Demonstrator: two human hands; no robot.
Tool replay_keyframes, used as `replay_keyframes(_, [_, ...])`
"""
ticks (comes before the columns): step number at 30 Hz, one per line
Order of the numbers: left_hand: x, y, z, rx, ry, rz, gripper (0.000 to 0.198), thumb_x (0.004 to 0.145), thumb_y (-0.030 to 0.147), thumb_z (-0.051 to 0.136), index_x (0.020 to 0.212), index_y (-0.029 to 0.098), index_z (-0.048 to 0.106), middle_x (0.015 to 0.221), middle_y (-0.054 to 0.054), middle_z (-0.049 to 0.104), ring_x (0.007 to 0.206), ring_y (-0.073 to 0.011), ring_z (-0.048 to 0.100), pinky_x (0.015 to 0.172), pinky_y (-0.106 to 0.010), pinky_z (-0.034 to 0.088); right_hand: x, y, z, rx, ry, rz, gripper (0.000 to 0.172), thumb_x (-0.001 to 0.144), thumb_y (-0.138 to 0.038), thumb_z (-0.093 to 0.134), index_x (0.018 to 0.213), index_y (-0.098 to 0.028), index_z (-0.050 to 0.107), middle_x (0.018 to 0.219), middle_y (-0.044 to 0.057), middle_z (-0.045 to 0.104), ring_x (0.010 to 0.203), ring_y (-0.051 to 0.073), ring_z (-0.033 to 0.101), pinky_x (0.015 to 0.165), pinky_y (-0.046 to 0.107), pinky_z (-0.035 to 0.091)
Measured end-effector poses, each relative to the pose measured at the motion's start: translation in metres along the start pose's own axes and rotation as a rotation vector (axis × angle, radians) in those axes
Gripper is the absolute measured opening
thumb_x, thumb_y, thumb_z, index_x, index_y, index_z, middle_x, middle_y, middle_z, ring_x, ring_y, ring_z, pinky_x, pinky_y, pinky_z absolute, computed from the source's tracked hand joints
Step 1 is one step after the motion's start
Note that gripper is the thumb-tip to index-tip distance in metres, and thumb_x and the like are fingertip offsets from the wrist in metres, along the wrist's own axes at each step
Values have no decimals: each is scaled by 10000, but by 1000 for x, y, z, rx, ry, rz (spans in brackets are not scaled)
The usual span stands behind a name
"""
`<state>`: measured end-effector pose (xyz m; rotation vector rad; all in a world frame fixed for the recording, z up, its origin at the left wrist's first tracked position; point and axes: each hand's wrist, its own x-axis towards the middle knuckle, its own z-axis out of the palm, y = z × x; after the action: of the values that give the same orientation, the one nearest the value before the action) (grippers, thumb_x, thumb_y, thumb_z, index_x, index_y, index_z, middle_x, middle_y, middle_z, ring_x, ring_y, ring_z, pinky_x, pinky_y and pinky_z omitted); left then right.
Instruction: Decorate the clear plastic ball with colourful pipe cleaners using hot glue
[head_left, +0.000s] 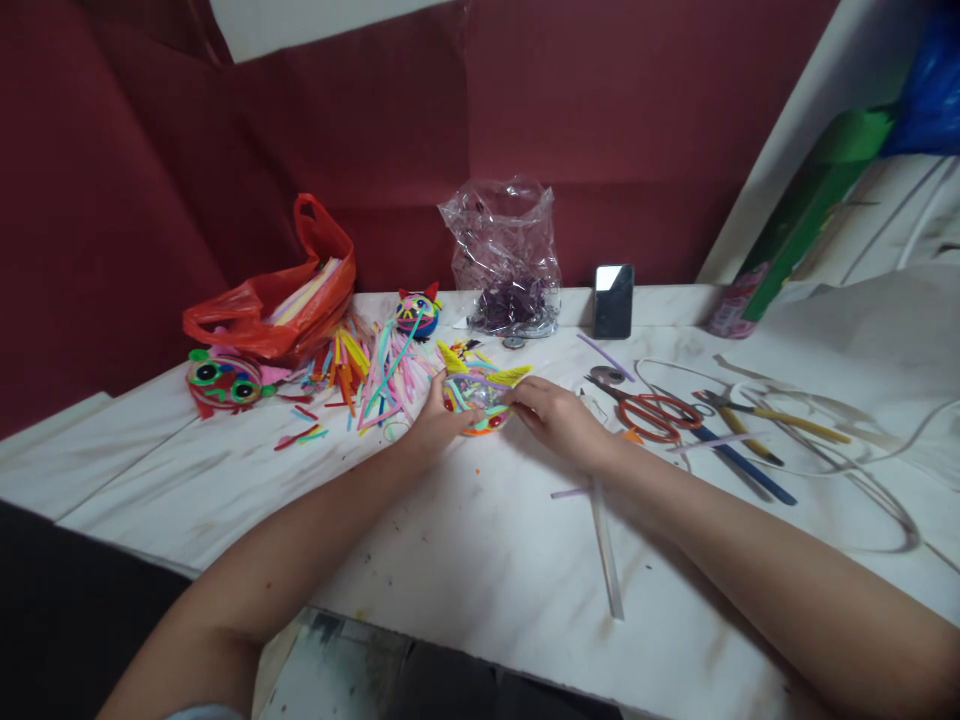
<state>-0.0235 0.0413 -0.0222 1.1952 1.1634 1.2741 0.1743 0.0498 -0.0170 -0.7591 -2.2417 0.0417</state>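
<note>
A round, multicoloured craft piece (480, 393) with yellow ear-like points and red spots is between my two hands above the white marbled table. My left hand (436, 425) grips its left side, thumb along the lower edge. At its right edge, the fingers of my right hand (551, 415) are pinched together against it, near a purple strip that crosses the top. Two finished-looking animal heads rest on the table: a pink and green one (225, 382) at the left, and a smaller blue and yellow one (418, 314) behind my left hand.
Pipe cleaners (390, 370) and a red bag (300, 300) lie left. Behind stand a clear bag (510, 290) and a phone (613, 302). Red-handled scissors (660, 415), pliers (795, 422), cables and a glue stick (606, 560) are on the right. The front edge (420, 645) is near my forearms.
</note>
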Motion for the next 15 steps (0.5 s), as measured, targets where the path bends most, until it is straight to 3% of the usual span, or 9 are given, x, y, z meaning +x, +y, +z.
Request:
replay_keyframes(5, [0,-3,-1,-17,-33,18,1038,557,133,817,1447,252,296,1244,-90,626,1103,-252,611,962,-373,496,-1,0,-2,-69,-5,-102,282,854,-16,415,908,-169,645,852,76,597,791,194,584,656,270,466])
replay_keyframes(15, [2,-9,-2,-8,-20,28,1090,515,184,873,1448,260,314,1224,-89,622,1112,-272,595,1006,-422,449,-2,-6,-2,-157,-29,-41,294,841,-12,421,949,-176,640,919,87,618,819,192,593,677,269,467])
